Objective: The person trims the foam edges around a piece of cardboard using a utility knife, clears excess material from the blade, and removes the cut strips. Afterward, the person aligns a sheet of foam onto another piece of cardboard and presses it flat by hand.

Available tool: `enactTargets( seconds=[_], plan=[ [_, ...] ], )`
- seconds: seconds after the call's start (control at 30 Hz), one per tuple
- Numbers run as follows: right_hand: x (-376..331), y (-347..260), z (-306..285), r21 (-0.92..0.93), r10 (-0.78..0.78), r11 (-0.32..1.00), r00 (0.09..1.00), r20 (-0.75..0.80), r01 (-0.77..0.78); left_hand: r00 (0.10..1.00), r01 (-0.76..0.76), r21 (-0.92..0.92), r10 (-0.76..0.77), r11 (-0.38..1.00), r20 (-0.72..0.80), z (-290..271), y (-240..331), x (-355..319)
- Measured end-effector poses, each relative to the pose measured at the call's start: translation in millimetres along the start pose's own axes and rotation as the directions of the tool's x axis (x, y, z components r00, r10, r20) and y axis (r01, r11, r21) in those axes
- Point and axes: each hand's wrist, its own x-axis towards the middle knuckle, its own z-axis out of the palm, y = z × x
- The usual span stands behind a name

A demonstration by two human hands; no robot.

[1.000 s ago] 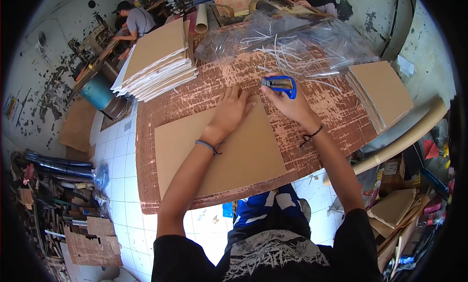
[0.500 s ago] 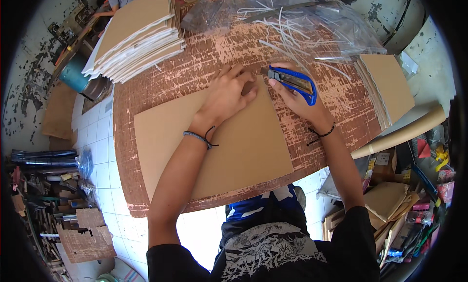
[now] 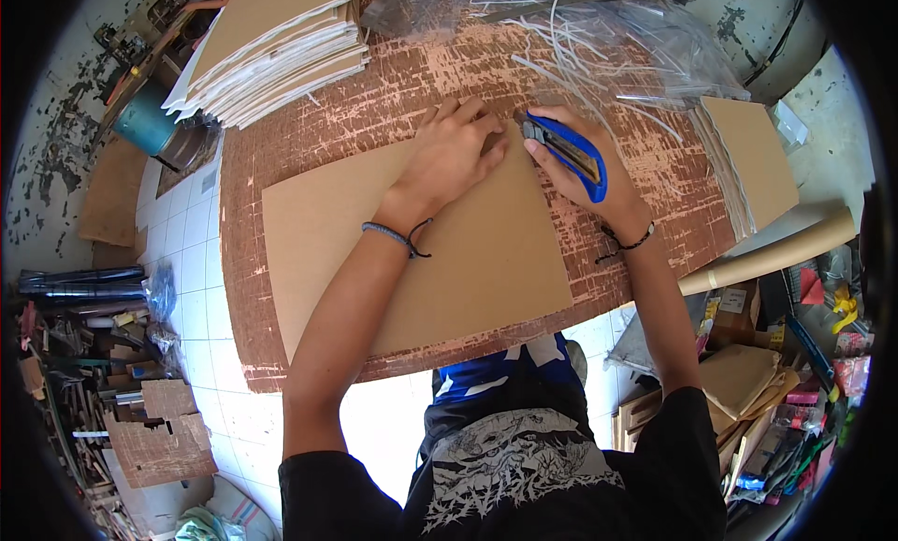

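Note:
A brown cardboard sheet (image 3: 449, 270) lies flat on the worn, scratched table. Near its far edge my left hand (image 3: 454, 153) presses down on it, palm down, fingers bent but apart, with nothing held. My right hand (image 3: 599, 158) grips a blue utility knife (image 3: 572, 150) just beside the sheet's far right corner. The knife's front end points at that corner, close to my left fingertips. Whether the blade touches the cardboard, I cannot tell.
A tall stack of white-edged cardboard sheets (image 3: 281, 50) stands at the far left, a smaller stack (image 3: 748, 162) at the right. White trimmed strips (image 3: 571, 59) and clear plastic (image 3: 655, 41) cover the far side. A cardboard tube (image 3: 776, 251) leans by the right edge.
My right hand has tilted the utility knife over, its front end now nearer the sheet's corner. My left hand stays on the cardboard, slightly farther right. The whole view has shifted a little.

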Motion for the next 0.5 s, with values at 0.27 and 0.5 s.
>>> enactTargets(
  seconds=[0.27,0.5],
  plan=[
    [3.7,-1.2,1.2,-0.121,-0.103,0.987,0.995,0.004,0.102,1.000,-0.004,0.089,0.001,0.996,0.030,-1.9,8.7,-4.5],
    [4.0,-0.1,7.7,-0.130,-0.066,0.990,0.994,-0.084,0.054,0.999,-0.017,0.098,0.014,0.995,0.036,-1.3,8.5,-4.1]
  ],
)
